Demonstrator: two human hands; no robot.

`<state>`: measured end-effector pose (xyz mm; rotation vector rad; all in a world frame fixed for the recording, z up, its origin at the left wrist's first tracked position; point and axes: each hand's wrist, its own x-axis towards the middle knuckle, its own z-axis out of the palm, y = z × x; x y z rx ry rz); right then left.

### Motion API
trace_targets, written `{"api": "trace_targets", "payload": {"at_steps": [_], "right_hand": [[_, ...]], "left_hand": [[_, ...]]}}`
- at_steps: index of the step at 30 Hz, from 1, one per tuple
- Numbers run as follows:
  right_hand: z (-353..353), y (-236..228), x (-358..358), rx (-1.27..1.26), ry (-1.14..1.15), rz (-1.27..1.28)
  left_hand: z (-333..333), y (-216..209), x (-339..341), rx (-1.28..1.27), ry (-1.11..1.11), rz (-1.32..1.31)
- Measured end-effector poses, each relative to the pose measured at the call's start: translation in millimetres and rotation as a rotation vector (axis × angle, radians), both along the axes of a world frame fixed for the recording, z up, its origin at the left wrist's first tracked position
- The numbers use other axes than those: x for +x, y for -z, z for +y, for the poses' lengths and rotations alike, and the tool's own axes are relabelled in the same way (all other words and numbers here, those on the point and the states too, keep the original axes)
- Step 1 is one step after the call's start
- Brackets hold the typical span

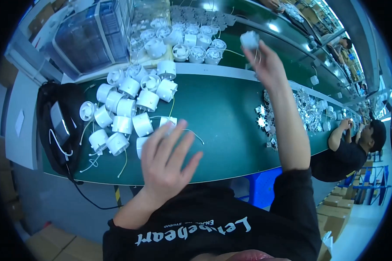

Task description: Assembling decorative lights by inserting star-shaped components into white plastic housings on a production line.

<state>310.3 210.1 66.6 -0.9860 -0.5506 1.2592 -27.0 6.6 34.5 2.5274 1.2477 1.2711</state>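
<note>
My right hand (265,63) reaches out over the far side of the bench and grips a small white fan unit (249,40) with a thin wire trailing beneath. My left hand (165,158) is over the front of the bench, its fingers spread. Just past those fingertips lies one white cylindrical fan housing (170,120), partly hidden by the hand; whether they touch I cannot tell. Many similar white fan housings (126,106), some with loose wires, lie in a group to the left of that hand.
The green bench (222,117) has small metal and white parts (305,108) heaped at its right. More fan units (197,54) stand beyond the pale ledge, beside a strapped blue crate (89,37). At left lies a black bag (52,130). A co-worker (348,152) sits at right.
</note>
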Motion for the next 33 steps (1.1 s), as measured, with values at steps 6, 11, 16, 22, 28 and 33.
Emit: {"api": "trace_targets", "payload": {"at_steps": [6, 11, 16, 22, 28, 33], "right_hand": [[89, -51, 23, 0.153, 0.071, -0.077], [35, -46, -36, 0.222, -0.206, -0.66], [-63, -41, -88, 0.466, -0.473, -1.208], [-150, -40, -102, 0.686, -0.408, -1.316], [-201, -24, -111, 0.573, -0.502, -1.199], [-228, -1, -99, 0.198, -0.664, -1.174]], "left_hand": [[3, 13, -20, -0.125, -0.254, 0.18], [13, 10, -26, -0.117, -0.25, 0.294], [29, 8, -34, -0.066, -0.175, 0.38], [11, -12, -22, 0.0, -0.174, 0.197], [-3, 5, -7, -0.34, 0.234, -0.284], [-7, 26, 6, -0.462, 0.253, -0.091]]}}
